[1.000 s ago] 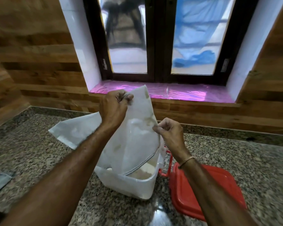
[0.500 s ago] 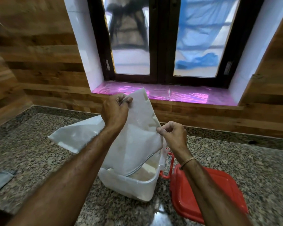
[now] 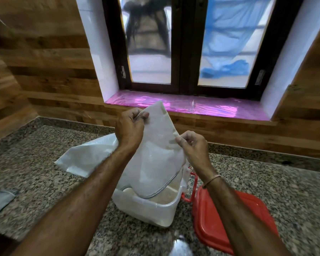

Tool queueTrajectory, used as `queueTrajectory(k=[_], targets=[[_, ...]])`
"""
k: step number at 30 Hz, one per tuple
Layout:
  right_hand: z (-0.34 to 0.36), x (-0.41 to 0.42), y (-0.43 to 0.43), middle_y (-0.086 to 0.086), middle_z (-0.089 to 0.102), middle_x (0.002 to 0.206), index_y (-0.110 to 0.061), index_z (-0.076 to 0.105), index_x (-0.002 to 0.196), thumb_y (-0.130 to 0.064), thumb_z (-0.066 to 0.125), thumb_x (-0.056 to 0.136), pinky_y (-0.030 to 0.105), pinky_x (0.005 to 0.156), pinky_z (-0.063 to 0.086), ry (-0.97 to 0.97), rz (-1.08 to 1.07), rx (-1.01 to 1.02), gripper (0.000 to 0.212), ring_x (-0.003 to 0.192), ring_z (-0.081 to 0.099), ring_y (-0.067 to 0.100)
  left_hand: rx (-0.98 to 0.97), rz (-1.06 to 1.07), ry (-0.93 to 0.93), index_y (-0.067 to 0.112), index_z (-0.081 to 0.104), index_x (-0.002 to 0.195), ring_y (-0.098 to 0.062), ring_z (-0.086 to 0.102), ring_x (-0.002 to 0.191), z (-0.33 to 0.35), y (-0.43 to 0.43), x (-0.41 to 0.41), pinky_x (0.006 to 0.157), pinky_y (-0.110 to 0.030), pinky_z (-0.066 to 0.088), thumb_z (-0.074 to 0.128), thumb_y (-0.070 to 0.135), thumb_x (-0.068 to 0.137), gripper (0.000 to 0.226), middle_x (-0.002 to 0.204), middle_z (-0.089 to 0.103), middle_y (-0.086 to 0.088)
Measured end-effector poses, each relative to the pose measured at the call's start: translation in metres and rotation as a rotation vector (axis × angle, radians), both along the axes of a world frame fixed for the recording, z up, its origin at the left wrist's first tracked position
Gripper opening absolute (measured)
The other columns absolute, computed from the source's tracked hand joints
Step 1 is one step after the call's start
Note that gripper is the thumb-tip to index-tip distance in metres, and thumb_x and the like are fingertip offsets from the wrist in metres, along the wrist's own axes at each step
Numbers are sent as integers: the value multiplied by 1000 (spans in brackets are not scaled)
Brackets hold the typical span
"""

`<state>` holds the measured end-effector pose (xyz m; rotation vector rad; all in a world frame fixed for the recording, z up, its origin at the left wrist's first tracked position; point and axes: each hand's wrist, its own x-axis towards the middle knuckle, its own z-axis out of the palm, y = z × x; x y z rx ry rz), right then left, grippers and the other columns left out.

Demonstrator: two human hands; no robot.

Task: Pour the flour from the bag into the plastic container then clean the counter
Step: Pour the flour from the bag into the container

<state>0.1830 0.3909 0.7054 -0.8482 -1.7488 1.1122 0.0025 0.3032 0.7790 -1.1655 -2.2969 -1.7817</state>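
Observation:
A white flour bag (image 3: 155,154) is held upside down, its mouth hanging inside the translucent white plastic container (image 3: 151,209) on the granite counter (image 3: 44,172). Pale flour shows in the container under the bag's stitched edge. My left hand (image 3: 129,129) grips the bag's upper left edge. My right hand (image 3: 192,145) pinches the bag's right edge a little lower. One corner of the bag sticks up above both hands.
A red lid (image 3: 229,224) lies flat to the right of the container, with a red handle beside it. Another white bag (image 3: 85,157) lies behind my left arm. A grey cloth (image 3: 0,200) sits at the counter's left. Wooden wall and window sill stand behind.
Both hands and the bag have stayed almost still over the container; the view shifted slightly.

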Motion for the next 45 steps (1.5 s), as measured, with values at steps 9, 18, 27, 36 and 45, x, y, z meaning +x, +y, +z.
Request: queueTrajectory(k=[9, 18, 27, 36, 45], targets=[[2, -1, -20, -3, 26, 173, -40, 1, 167, -54, 48, 105, 33, 106, 47, 77, 83, 24, 79, 128, 50, -19, 37, 29, -32, 18, 75, 80, -13, 63, 72, 2, -2, -5, 65, -28, 47, 70, 32, 96, 22, 76, 72, 5], [-2, 7, -12, 8, 46, 163, -29, 29, 165, -52, 52, 104, 35, 109, 50, -151, -35, 236, 69, 122, 62, -2, -38, 67, 25, 18, 72, 81, -22, 68, 77, -10, -5, -1, 71, -37, 56, 66, 38, 92, 24, 76, 72, 2], [-26, 3, -19, -9, 71, 130, -35, 70, 127, -69, 40, 99, 58, 102, 49, -504, -9, 438, 52, 126, 64, 19, -49, 38, 16, 19, 74, 80, -18, 68, 76, -4, -2, 8, 74, -42, 59, 70, 39, 92, 24, 77, 73, 5], [-16, 1, -5, 1, 77, 91, -18, 76, 90, -37, 71, 95, 36, 66, 55, -404, -26, 148, 20, 85, 73, 26, -108, -257, 156, 29, 75, 79, -13, 70, 86, 5, -6, 22, 87, -45, 57, 76, 39, 86, 13, 82, 76, 11], [-29, 9, 7, 6, 78, 92, -11, 77, 88, -50, 73, 90, 41, 69, 58, -109, 7, -64, 39, 83, 70, 21, -154, 296, -87, 22, 14, 162, -30, 32, 152, -62, -108, -82, 119, -54, 30, 91, 45, 71, 121, 168, 25, -14]])
